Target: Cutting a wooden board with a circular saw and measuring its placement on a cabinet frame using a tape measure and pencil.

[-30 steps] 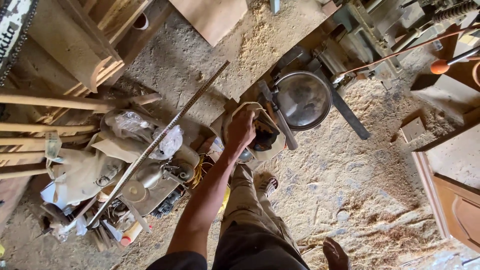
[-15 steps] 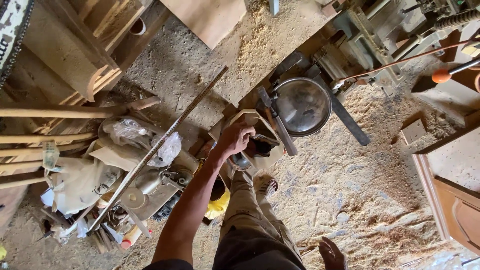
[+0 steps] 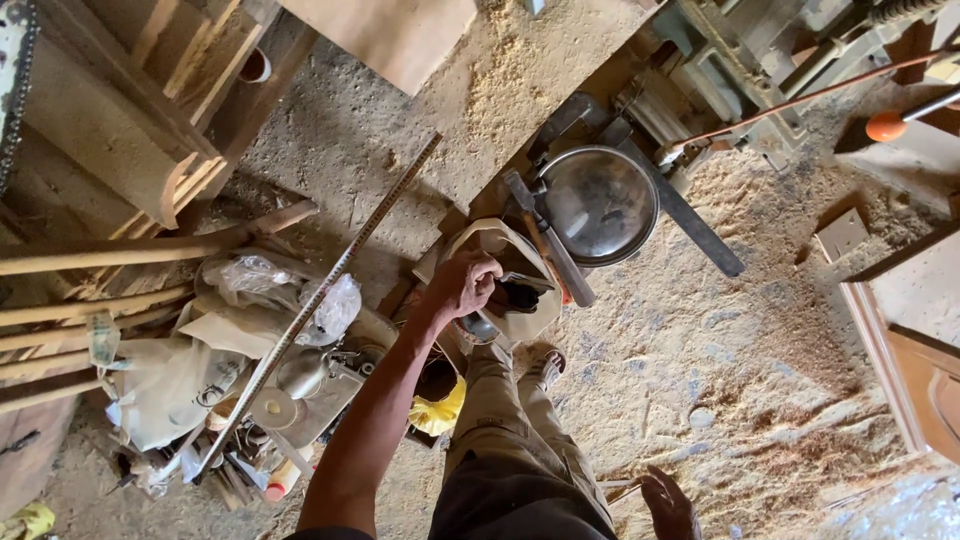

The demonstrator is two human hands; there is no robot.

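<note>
My left hand (image 3: pixel 465 285) reaches down over a cream cloth bag (image 3: pixel 535 320) that lies on the sawdust-covered floor. Its fingers are closed around a dark object (image 3: pixel 522 295) at the bag's mouth. A hammer (image 3: pixel 548 240) lies just beyond the bag, its handle slanting across a round metal bowl (image 3: pixel 598 205). My right hand (image 3: pixel 668 505) hangs low at the bottom edge, away from everything, fingers loosely apart and holding nothing. My trousered legs and one shoe (image 3: pixel 545 365) stand right below the bag.
A long metal ruler (image 3: pixel 330 290) slants over a heap of plastic bags, tins and small tools (image 3: pixel 250 400) on the left. Wooden poles and moulded timber (image 3: pixel 110 150) lie at left, a machine base (image 3: pixel 740 60) at top right, a wooden door panel (image 3: pixel 920 370) at right.
My left hand has dropped from the bag's upper rim to its mouth and closed on the dark object. The view has shifted slightly.
</note>
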